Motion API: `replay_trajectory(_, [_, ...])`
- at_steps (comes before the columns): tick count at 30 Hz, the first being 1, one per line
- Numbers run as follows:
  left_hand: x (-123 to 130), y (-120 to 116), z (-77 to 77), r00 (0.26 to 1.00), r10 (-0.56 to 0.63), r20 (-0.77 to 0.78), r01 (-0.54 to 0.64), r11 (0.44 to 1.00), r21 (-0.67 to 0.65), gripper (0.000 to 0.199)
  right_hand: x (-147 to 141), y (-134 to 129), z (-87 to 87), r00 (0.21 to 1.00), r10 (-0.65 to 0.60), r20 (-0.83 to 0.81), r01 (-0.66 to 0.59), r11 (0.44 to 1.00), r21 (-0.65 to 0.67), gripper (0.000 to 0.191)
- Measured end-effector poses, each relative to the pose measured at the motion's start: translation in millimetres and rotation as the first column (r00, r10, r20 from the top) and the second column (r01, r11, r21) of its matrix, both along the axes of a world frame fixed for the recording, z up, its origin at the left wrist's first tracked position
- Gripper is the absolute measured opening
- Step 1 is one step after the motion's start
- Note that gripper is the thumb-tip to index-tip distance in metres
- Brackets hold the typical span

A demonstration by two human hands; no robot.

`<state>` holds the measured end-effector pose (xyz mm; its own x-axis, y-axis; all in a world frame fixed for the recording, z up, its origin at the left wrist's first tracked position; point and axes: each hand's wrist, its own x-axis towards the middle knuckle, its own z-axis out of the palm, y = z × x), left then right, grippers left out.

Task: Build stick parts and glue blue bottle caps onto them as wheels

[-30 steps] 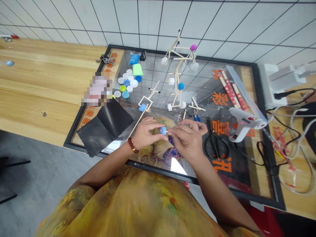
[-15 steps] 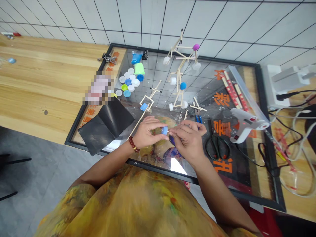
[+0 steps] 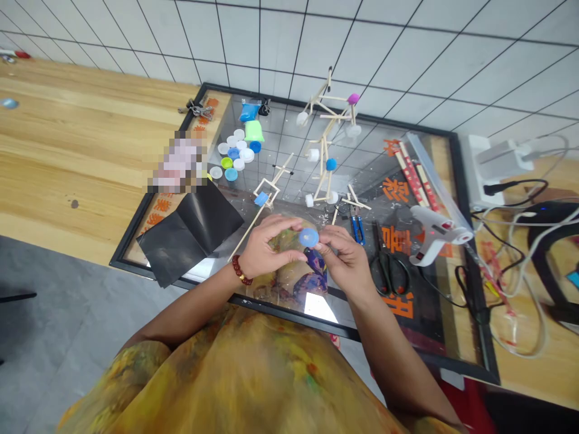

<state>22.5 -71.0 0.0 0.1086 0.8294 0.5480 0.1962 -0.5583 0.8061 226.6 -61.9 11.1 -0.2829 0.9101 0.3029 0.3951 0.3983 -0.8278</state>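
Observation:
A round blue bottle cap [image 3: 309,237] is pinched at its right edge between the thumb and fingers of my right hand [image 3: 346,256], its flat face turned up toward me. My left hand [image 3: 271,244] curves beside it on the left, thumb and fingers apart and nothing between them. Just beyond my hands lies a small frame of thin sticks [image 3: 274,184] with a blue piece at one corner. Farther back, two stick models with white caps and a coloured ball each stand on the glass, the nearer bearing a blue ball [image 3: 331,164].
Several loose caps [image 3: 246,155] and packs of blue and green clay [image 3: 254,131] lie back left. A folded black sheet [image 3: 210,217] is at left. On the right are scissors [image 3: 389,271], blue-handled pliers [image 3: 357,229], a white glue gun [image 3: 438,235] and tangled cables [image 3: 520,253].
The blue cap has turned from edge-on to face-up. My left thumb and fingers have come off it, leaving it in my right hand. The view has shifted slightly.

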Motion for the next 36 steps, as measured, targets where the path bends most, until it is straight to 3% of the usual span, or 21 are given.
replay_trajectory(3, [-0.5, -1.0, 4.4, 0.999, 0.046, -0.011, -0.046, 0.997, 0.061, 0.059, 0.9, 1.5, 1.1, 0.998, 0.032, -0.047, -0.035, 0.998, -0.050, 0.018])
replay_trajectory(11, [-1.1, -0.6, 6.2, 0.986, 0.140, -0.088, -0.118, 0.969, 0.218, 0.022, -5.5, 1.5, 3.3, 0.998, 0.042, -0.037, -0.043, 0.999, -0.029, 0.020])
replay_trajectory(14, [-1.1, -2.5, 5.9, 0.985, 0.159, -0.061, -0.145, 0.970, 0.195, 0.027, -5.6, 1.9, 1.4, 1.000, 0.019, -0.009, -0.019, 1.000, -0.010, 0.020])
replay_trajectory(19, [-1.6, -4.6, 9.6, 0.975, 0.220, -0.032, -0.214, 0.967, 0.141, 0.055, -2.7, 1.7, -2.2, 0.999, -0.007, 0.032, 0.007, 1.000, 0.007, 0.021])
replay_trajectory(24, [-4.1, -3.8, 13.5, 0.957, 0.290, -0.017, -0.289, 0.956, 0.048, 0.009, 0.5, 0.2, -1.8, 0.996, -0.067, 0.059, 0.064, 0.996, 0.057, 0.019])
replay_trajectory(27, [-3.7, -3.4, 13.1, 0.961, 0.278, -0.007, -0.278, 0.960, 0.047, 0.020, 0.5, 0.0, 0.3, 0.995, -0.075, 0.072, 0.069, 0.994, 0.084, 0.018])
replay_trajectory(32, [0.4, -3.5, 7.9, 0.986, 0.163, -0.045, -0.159, 0.983, 0.091, 0.041, -1.8, -1.7, 3.9, 0.987, -0.097, 0.126, 0.081, 0.988, 0.130, 0.017])
replay_trajectory(36, [2.5, -3.6, 4.1, 0.995, 0.074, -0.062, -0.071, 0.997, 0.042, 0.045, -2.9, -3.8, 5.2, 0.976, -0.120, 0.184, 0.088, 0.981, 0.173, 0.014])
